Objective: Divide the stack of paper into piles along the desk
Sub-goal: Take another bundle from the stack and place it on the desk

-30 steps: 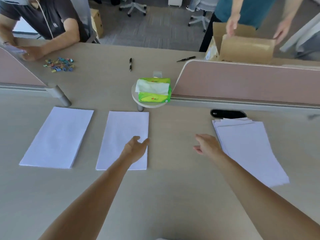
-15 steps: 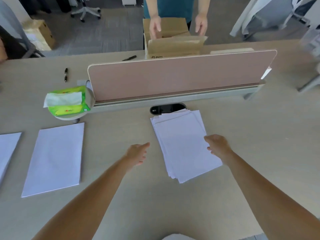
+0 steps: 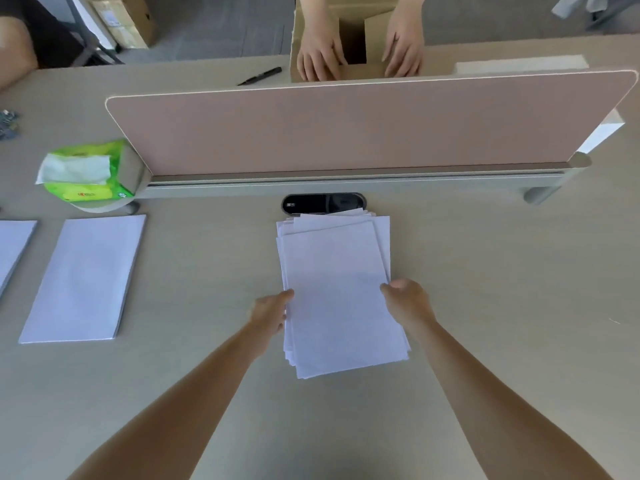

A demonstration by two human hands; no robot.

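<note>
Two finished piles already lie to the left, one whole pile (image 3: pixel 86 275) squared up on the table (image 3: pixel 502 306) and a second pile (image 3: pixel 12 247) cut off by the frame edge, so we judge the task partly done. The stack of paper (image 3: pixel 339 289) still to be divided sits in front of us, loosely fanned, its far end just beside the black cable port (image 3: pixel 323 203) below the pink divider screen (image 3: pixel 346 129). Our left grip (image 3: pixel 272 315) is against the stack's left edge with the fingers curled toward it, though we cannot tell whether they have got under any sheets. Our right grip (image 3: pixel 407 303) pinches the right edge, thumb laid over the top sheet and the fingers hidden below. We take the stack from both sides at once, most likely because loose sheets slide and sag if lifted by one edge, and a matched hold lets us peel off a batch as one block. The piles lie side by side with a gap between them, which leaves bare table between the nearer pile and the stack for the next one. A green tissue pack (image 3: pixel 83 171) sits at the divider's left end. Beyond the divider another person's hands work in a cardboard box (image 3: pixel 353 39).
</note>
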